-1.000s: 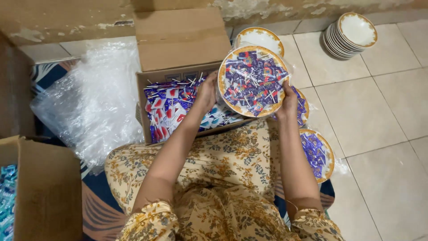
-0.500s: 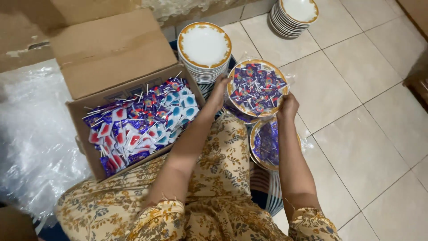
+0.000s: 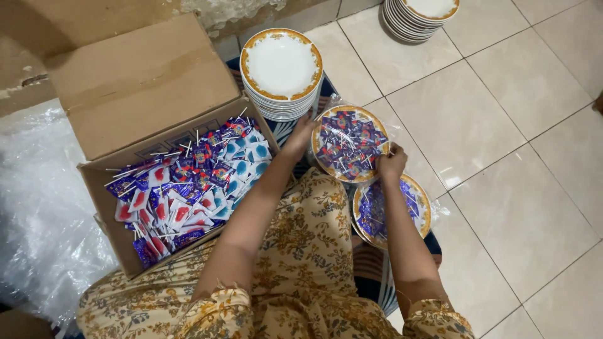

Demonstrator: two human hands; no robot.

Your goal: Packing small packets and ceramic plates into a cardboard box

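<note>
Hands (image 3: 300, 139) (image 3: 391, 164) grip gold-rimmed plastic-wrapped plate of blue-red sachets (image 3: 349, 142) by opposite edges; placing step, next needs level lowering onto near filled plate (image 3: 414, 213).

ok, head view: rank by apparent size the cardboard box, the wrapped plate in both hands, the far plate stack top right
1. cardboard box
2. wrapped plate, held by left hand and right hand
3. far plate stack: cut off by the frame and farther away, so this rank is unsure.
</note>
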